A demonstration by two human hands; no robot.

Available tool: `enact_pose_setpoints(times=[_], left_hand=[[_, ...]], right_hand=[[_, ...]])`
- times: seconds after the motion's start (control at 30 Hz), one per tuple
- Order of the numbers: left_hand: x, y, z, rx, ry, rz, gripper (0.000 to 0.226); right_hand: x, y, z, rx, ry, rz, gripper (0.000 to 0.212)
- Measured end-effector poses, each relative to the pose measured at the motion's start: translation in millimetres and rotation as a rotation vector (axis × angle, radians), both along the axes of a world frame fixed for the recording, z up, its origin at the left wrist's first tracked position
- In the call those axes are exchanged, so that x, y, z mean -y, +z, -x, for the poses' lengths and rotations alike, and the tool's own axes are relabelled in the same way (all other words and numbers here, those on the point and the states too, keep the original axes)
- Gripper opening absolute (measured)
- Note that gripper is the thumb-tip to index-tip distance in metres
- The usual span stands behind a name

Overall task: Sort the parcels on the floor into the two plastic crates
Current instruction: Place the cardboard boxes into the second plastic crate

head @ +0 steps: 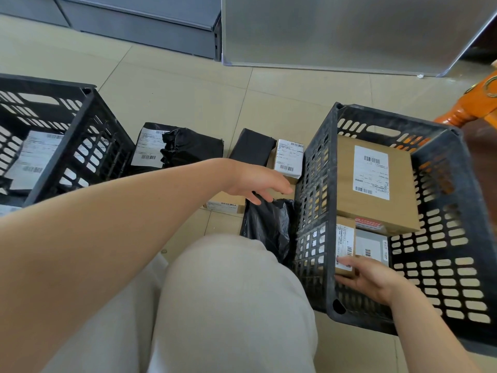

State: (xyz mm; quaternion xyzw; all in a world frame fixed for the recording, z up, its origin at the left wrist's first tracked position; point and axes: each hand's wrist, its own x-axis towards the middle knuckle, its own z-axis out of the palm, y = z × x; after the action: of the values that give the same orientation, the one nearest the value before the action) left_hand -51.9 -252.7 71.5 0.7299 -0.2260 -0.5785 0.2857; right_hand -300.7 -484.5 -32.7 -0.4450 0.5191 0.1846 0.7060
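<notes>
Beige floor tiles are carrying two black plastic crates with parcels lying between them; a grey panel is leaning at the far side and an orange wooden leg is showing at the right edge.

The left crate is holding a black bag with a white label. The right crate is holding a large brown box with a white shipping label, a grey packet beneath its near end, and a small brown box standing against the crate's left wall.

The right hand is reaching into the right crate, its grip closing on the small brown box with thumb above and fingers below its near end.

The left hand is reaching over the floor parcels with fingers relaxed and spread, gripping nothing. It is hovering above a flat brown box and a crumpled black bag lying against the right crate's outer wall.

Farther back on the floor, a black bag parcel with a white label is lying beside the left crate, a dark flat parcel is lying near the middle, and a small white-labelled box is sitting just beside the right crate.

A knee in light trousers is filling the near foreground.
</notes>
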Motion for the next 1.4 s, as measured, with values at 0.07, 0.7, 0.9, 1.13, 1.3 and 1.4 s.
enact_pose_setpoints(times=[0.07, 0.7, 0.9, 1.13, 1.3, 1.4], left_hand=[[-0.1, 0.8, 0.4, 0.000, -0.004, 0.000, 0.054], [-2.9, 6.9, -1.2, 0.051, 0.010, -0.011, 0.053], [-6.2, 8.5, -7.7, 0.081, 0.065, -0.006, 0.051], [-20.2, 8.9, -32.6, 0.207, 0.271, -0.012, 0.051], [-40.1, 5.7, -59.8, 0.223, 0.360, -0.031, 0.054], [-55.2, 1.3, -76.0, 0.236, 0.395, -0.047, 0.050]], right_hand=[[0.6, -3.4, -0.2, 0.002, 0.013, 0.020, 0.042], [-5.7, 12.6, -12.2, -0.035, -0.077, 0.263, 0.040], [0.2, 36.8, -31.9, 0.027, -0.246, 0.455, 0.073], [-12.4, 72.9, -77.1, 0.242, -0.192, 0.598, 0.055], [-36.9, 90.9, -112.5, 0.338, -0.151, 0.669, 0.045], [-60.7, 94.6, -136.7, 0.387, -0.136, 0.733, 0.036]])
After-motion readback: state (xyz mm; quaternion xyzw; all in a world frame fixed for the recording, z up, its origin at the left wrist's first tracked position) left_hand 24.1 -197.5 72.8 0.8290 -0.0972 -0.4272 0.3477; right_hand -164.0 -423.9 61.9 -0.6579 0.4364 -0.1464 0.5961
